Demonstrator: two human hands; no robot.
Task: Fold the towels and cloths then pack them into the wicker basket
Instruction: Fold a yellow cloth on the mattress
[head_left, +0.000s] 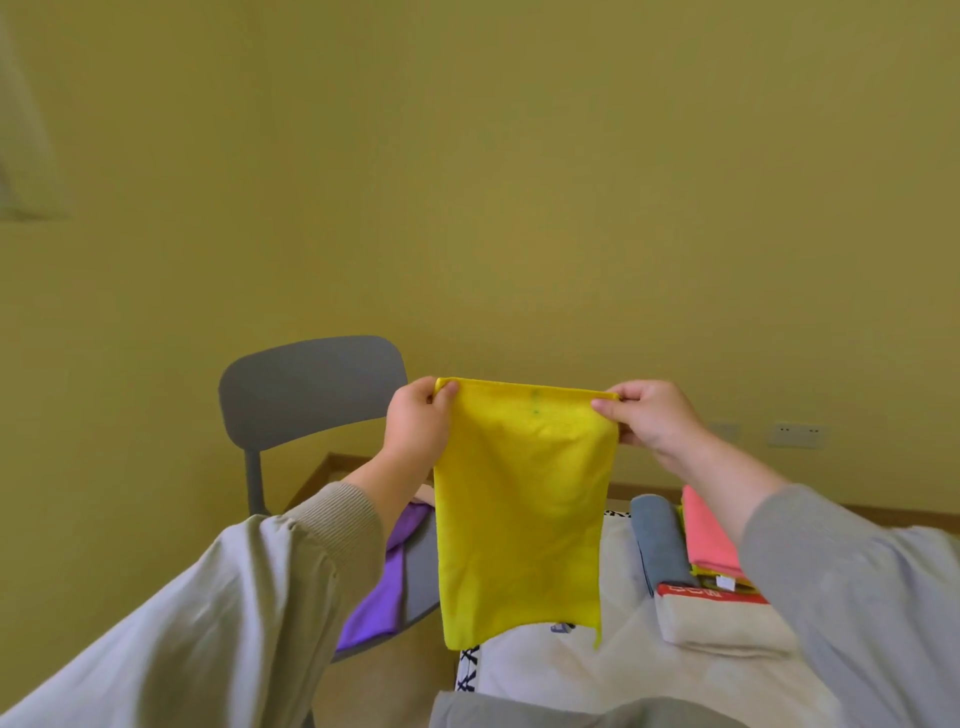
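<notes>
The left hand (418, 421) and right hand (647, 418) are held apart in the air, each pinching a top corner of the thin yellow rectangular cloth (519, 519), which hangs slack above the counter (311, 480). So light a pinch could let a corner slip, and its uneven lower edge suggests a skewed fold. Laid down carelessly, it could disturb the folded grey towel (660, 540) and folded pink cloth (709, 535) at right.
</notes>
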